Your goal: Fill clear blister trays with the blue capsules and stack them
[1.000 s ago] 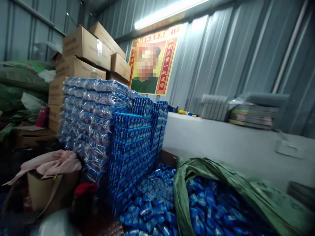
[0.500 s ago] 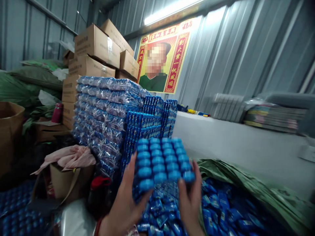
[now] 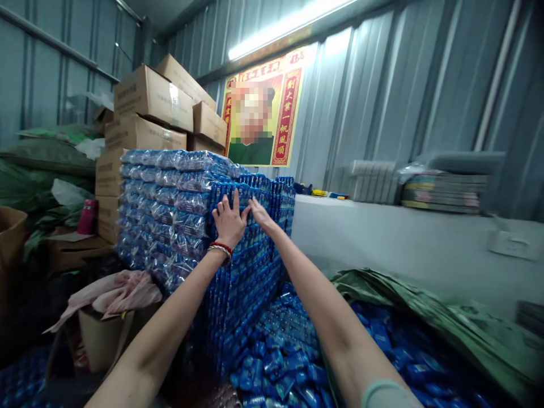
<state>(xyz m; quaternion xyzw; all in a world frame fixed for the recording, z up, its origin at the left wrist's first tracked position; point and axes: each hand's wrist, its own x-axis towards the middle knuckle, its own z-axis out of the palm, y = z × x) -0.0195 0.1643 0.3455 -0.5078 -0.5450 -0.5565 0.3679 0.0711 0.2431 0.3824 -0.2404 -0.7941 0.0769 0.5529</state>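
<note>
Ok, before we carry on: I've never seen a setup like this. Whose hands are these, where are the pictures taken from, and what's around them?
There is no machine here: these are a person's bare hands, and every picture comes from one camera on that person's head. The left hand, above a red and white bracelet, spreads its fingers over the upper front of a stack of small blue containers. The right hand reaches in beside it. Neither clearly grips anything. Clear-wrapped packs stand left of the stack; loose blue containers lie below, near a green sack.
</note>
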